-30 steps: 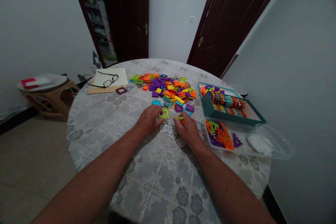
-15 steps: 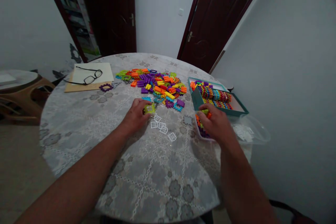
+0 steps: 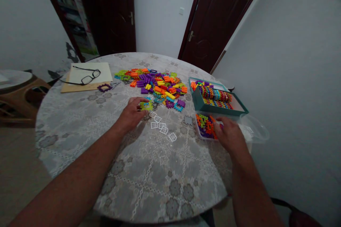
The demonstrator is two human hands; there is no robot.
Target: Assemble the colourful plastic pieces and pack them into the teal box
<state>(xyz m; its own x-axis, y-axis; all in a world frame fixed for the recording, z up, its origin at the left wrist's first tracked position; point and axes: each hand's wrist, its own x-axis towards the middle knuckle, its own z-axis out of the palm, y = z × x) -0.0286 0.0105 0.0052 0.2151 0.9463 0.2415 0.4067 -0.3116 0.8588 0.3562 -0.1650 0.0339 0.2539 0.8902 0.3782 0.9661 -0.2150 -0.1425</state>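
My left hand [image 3: 131, 113] rests on the round table [image 3: 149, 170], its fingers closed on a yellow-green toothed plastic piece [image 3: 146, 105]. Several small white grid pieces [image 3: 162, 127] lie just right of it. A heap of coloured plastic building pieces [image 3: 154, 85] spreads behind. My right hand [image 3: 229, 134] lies over the near right part of a clear plastic tub [image 3: 206, 126] holding orange, purple and green pieces. Its fingers curl down into the tub, and what they touch is hidden.
A teal box [image 3: 202, 104] with rows of joined coloured pieces stands behind the tub. Black glasses [image 3: 86, 77] lie on a paper pad at the far left, with a purple ring piece [image 3: 103, 87] beside it. A wooden stool [image 3: 18, 92] and two dark doors stand beyond.
My right hand left the spot by the white grid pieces and swung right to the clear tub. My left hand stayed on the yellow-green piece. The view turned right.
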